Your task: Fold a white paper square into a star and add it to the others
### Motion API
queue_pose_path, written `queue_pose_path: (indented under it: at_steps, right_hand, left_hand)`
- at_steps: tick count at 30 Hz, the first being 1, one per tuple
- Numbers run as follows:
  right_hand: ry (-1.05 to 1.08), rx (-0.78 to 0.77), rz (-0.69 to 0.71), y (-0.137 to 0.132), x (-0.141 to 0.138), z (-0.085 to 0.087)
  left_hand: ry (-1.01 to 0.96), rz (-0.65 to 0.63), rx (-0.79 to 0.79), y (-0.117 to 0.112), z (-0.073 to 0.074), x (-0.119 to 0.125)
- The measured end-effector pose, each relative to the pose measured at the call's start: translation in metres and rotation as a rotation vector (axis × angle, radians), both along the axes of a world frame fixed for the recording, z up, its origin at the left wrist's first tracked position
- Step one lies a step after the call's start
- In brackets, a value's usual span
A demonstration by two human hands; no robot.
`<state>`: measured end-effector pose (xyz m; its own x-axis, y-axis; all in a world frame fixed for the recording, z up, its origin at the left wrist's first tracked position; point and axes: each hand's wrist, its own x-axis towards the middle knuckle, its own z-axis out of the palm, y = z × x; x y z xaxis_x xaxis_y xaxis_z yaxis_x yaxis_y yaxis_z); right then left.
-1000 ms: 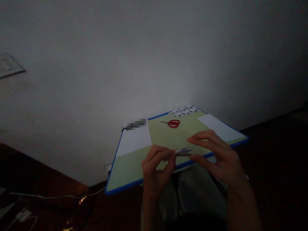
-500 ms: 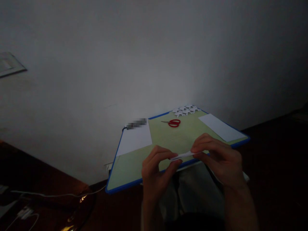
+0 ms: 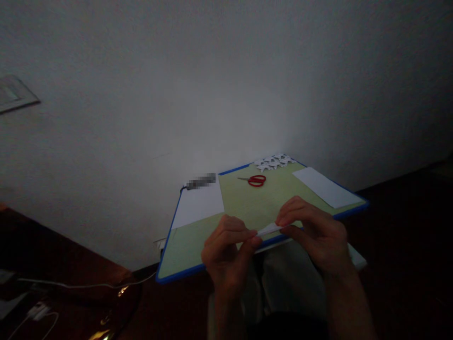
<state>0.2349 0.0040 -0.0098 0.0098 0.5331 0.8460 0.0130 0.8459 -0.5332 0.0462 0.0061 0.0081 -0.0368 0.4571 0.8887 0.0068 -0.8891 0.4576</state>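
Note:
A narrow folded piece of white paper is stretched between my two hands, just above the near edge of the small table. My left hand pinches its left end between thumb and fingers. With thumb and fingertips closed, my right hand grips the right end. The fingers cover both ends of the paper. Beyond my hands lie red-handled scissors, their blades pointing left. Several small folded white paper shapes are grouped at the table's far corner.
White sheets lie on the table's left and right. A blurred-out grey item rests on the left sheet's far edge. Behind stands a wall. A white cable runs low at the left, near a plug.
Both hands have shifted slightly left with the paper. My left thumb and fingers have closed together on its left end, where a gap showed before.

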Motion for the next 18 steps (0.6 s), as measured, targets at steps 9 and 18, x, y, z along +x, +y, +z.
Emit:
queue_pose_path:
  at_steps: [9,18]
  right_hand:
    - [0.038,0.009,-0.026,-0.0008,0.0002,-0.0001]
    - [0.001,0.001,0.02,-0.0023,-0.0004,0.001]
  left_hand:
    - [0.074,-0.001,0.037,-0.0019,0.0031,-0.0003]
    - [0.198,-0.036,-0.088,-0.0031,-0.001,-0.0039]
